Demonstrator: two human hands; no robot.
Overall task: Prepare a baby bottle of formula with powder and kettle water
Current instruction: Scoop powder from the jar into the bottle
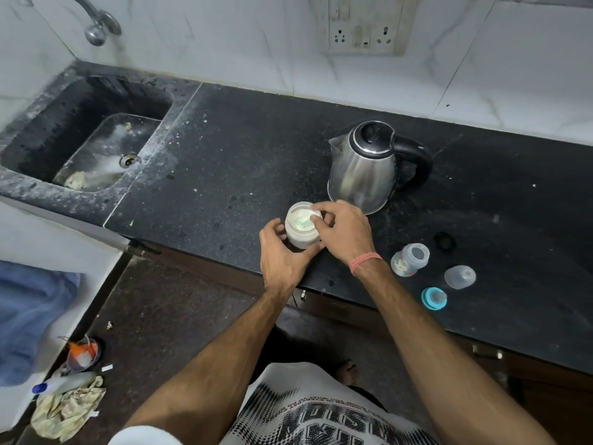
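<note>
An open clear jar of white powder (300, 234) stands on the black counter (240, 149) near its front edge. My left hand (282, 255) wraps around the jar's side. My right hand (343, 231) reaches over the mouth, fingertips on a pale green scoop (303, 222) lying in the powder. A steel kettle (362, 168) with a black handle stands just behind the jar. To the right sit the open baby bottle (409, 260), its clear cap (459, 276) and the blue ring with teat (434, 298).
A sink (96, 149) is sunk into the counter at the left, under a tap (96, 30). A small black ring (444, 241) lies behind the bottle. A wall socket (362, 33) is above the kettle. Rags, a bottle and a brush holder lie on the floor at the lower left.
</note>
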